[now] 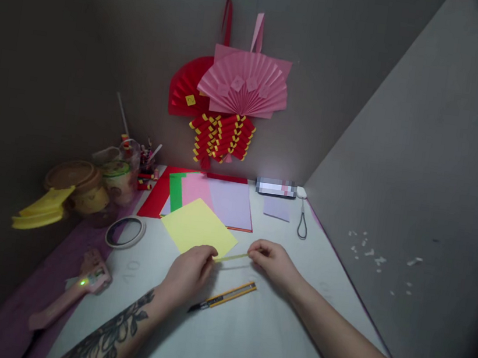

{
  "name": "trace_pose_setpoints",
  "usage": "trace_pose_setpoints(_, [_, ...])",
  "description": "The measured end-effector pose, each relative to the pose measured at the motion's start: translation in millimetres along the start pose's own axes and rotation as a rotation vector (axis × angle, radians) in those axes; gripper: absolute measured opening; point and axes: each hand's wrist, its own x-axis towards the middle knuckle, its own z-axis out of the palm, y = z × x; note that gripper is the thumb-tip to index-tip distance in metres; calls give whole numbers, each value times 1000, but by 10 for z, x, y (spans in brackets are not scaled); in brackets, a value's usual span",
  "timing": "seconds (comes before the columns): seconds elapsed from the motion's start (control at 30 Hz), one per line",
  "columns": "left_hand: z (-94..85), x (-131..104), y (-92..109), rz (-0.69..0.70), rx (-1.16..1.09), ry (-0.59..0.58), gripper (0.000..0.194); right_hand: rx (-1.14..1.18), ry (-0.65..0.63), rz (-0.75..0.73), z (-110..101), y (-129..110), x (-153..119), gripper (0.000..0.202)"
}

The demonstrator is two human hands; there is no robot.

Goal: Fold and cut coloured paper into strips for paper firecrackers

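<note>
Between my two hands a narrow yellow paper strip [232,257] is stretched just above the table. My left hand [192,269] pinches its left end, and my right hand [272,261] pinches its right end. Behind the strip lies a yellow paper sheet [200,227], turned cornerwise; my left hand is close to its near edge. An orange utility knife [225,297] rests on the white surface below the strip, its dark end near my left wrist.
Colored paper sheets [231,198] are stacked at the back, with a phone [276,188] and small lilac paper [277,208] to the right. At left are a tape roll [140,236], a pink glue gun [69,297] with a lit light, and jars [88,188]. Paper fans [247,83] hang on the wall.
</note>
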Motion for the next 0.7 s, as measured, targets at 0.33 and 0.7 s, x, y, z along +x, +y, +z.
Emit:
trace_pose_setpoints(0.33, [-6, 21, -108, -18, 43, 108, 27, -271, 547, 57, -846, 46, 915, 31])
trace_pose_setpoints(0.7, [-49, -10, 78, -50, 348, -92, 27, -824, 243, -476, -328, 97, 383, 22])
